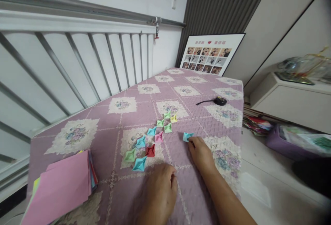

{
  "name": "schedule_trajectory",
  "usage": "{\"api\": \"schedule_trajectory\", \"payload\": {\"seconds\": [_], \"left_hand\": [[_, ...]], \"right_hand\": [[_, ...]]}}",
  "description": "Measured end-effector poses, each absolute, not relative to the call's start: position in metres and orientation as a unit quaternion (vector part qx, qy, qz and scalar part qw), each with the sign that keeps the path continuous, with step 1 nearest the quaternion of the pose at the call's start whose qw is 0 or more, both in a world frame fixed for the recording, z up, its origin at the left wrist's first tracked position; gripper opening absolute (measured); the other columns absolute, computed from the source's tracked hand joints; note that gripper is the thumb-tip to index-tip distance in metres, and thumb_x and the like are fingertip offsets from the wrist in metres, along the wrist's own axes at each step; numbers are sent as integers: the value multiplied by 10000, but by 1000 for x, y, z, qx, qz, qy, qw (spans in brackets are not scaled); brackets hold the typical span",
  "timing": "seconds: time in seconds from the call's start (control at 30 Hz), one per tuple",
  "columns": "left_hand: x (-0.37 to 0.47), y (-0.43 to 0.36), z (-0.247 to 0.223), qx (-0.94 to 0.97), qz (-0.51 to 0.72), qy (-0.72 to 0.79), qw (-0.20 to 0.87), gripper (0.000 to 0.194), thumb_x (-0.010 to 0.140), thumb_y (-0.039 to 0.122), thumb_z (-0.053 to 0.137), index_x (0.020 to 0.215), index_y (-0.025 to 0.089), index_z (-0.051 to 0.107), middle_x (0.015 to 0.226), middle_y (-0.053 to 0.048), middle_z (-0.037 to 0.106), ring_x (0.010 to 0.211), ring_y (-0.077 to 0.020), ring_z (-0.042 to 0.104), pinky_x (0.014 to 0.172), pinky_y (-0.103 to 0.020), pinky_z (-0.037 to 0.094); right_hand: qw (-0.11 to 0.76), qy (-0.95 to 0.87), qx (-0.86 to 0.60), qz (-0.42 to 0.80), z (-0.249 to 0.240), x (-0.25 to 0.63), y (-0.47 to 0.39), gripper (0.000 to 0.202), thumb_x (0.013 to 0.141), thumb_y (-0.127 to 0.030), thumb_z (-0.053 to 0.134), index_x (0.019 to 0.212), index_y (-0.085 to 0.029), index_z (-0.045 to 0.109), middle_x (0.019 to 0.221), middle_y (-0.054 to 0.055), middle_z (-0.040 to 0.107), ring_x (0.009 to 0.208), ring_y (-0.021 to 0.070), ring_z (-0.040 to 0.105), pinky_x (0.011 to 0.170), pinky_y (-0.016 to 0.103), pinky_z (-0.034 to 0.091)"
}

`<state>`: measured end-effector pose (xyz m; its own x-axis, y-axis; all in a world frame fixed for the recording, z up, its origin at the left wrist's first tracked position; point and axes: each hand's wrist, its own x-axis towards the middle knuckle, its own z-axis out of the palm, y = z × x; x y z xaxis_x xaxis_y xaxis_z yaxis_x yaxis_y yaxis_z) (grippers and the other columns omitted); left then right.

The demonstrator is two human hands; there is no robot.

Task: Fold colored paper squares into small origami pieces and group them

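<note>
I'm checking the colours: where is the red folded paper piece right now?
In the head view, just left of centre, the red folded paper piece lies beyond the left hand, between a pink piece and a blue piece.

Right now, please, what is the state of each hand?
Left hand: loosely curled; whether it holds anything cannot be told.
Right hand: closed, pinching a light-blue folded-paper piece at its edge.

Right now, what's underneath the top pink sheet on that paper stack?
Beneath the pink sheet, blue and red paper edges show on the right and a yellow edge on the left. The rest is covered and can't be seen.
</note>
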<state>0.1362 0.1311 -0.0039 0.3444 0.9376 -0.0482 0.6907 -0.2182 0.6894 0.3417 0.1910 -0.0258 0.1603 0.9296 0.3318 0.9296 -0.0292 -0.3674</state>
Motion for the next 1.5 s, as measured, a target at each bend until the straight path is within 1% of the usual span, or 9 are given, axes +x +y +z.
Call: {"api": "schedule_trajectory", "payload": {"seconds": [0.17,0.37,0.47,0.83,1.07,1.23,1.33,1.5], "left_hand": [[136,134,-6,758,182,535,327,182,812,159,485,910,235,618,920,-39,648,895,-226,564,794,-337,381],[135,136,4,741,179,543,352,211,818,164,461,932,220,630,936,-31,643,915,-200,555,824,-301,385],[135,137,7,735,173,544,365,221,809,158,455,933,215,629,944,-24,641,919,-195,554,818,-291,389],[135,143,-2,730,165,538,389,236,793,171,450,942,230,624,958,-28,643,930,-221,554,806,-333,391],[135,143,-2,726,171,540,390,239,793,168,448,941,234,623,954,-29,645,931,-222,558,803,-331,392],[135,143,3,720,164,542,400,243,787,165,452,947,227,625,957,-32,646,940,-216,559,801,-320,390],[135,144,7,714,157,546,409,248,788,169,452,958,225,624,970,-31,648,952,-216,558,806,-318,386],[136,146,8,712,136,549,415,255,795,170,454,975,231,625,985,-27,646,962,-211,553,817,-314,376]], "right_hand": [[229,-654,-721,-25,-21,344,230,244,920,-220,365,956,-181,603,976,69,588,845,167,584,730,254,407],[188,-655,-731,-45,-25,350,264,217,930,-225,401,939,-200,617,953,48,598,746,139,569,646,239,348],[173,-658,-732,-48,-27,353,270,200,930,-228,419,946,-207,617,948,41,595,754,136,567,637,234,332],[149,-650,-743,-50,-25,355,271,217,921,-202,400,929,-197,617,937,50,591,697,129,559,605,236,327],[164,-643,-746,-50,-26,356,273,214,891,-157,411,957,-178,614,968,68,598,738,142,571,647,235,360],[191,-632,-749,-52,-27,357,274,228,858,-122,411,975,-164,603,989,86,607,758,157,578,657,246,372],[213,-623,-751,-55,-29,359,274,221,839,-125,412,945,-170,601,966,86,611,758,168,578,667,258,382],[262,-607,-748,-61,-33,365,274,163,814,-178,430,862,-193,585,879,62,609,799,181,577,705,268,409]]}}
